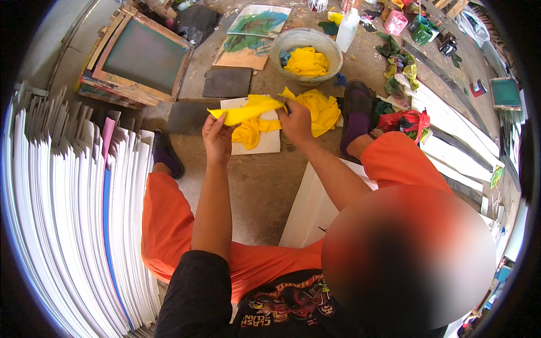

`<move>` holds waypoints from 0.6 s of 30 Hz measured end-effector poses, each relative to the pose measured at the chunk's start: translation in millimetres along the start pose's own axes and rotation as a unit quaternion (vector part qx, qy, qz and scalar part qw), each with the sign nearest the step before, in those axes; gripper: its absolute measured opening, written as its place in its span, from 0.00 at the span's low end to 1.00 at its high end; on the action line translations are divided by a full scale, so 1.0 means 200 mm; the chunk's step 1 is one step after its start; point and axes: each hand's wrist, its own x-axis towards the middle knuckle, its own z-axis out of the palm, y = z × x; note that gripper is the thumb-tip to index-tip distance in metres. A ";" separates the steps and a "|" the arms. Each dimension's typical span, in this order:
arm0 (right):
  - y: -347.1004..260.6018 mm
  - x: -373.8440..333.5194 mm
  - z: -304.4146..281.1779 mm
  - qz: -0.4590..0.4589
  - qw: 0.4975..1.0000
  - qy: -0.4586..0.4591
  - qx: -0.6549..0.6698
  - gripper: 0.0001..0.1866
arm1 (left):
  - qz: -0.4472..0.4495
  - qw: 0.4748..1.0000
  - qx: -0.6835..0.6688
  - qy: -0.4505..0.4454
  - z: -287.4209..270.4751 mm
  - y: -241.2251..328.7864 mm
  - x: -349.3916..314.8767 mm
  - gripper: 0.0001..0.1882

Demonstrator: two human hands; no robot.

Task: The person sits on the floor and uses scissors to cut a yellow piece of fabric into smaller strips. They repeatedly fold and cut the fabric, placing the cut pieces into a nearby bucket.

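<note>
A strip of yellow cloth is stretched between my two hands. My left hand pinches its left end between thumb and fingers. My right hand is closed at the other end, where a small dark thing at the fingertips is too unclear to name. Below the strip, a crumpled piece of yellow cloth lies on a white sheet. A larger yellow heap of cloth rests just right of it, partly behind my right hand.
Beyond my hands stands a grey basin with yellow cloth inside, beside a white bottle. Wooden frames are stacked far left. Tall upright white sheets crowd my left side; a white board lies near my right leg.
</note>
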 end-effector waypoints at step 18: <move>0.42 -0.39 0.21 0.244 0.944 -0.205 -0.080 0.26 | -0.122 0.754 0.628 0.152 -0.52 -0.60 -0.49 0.26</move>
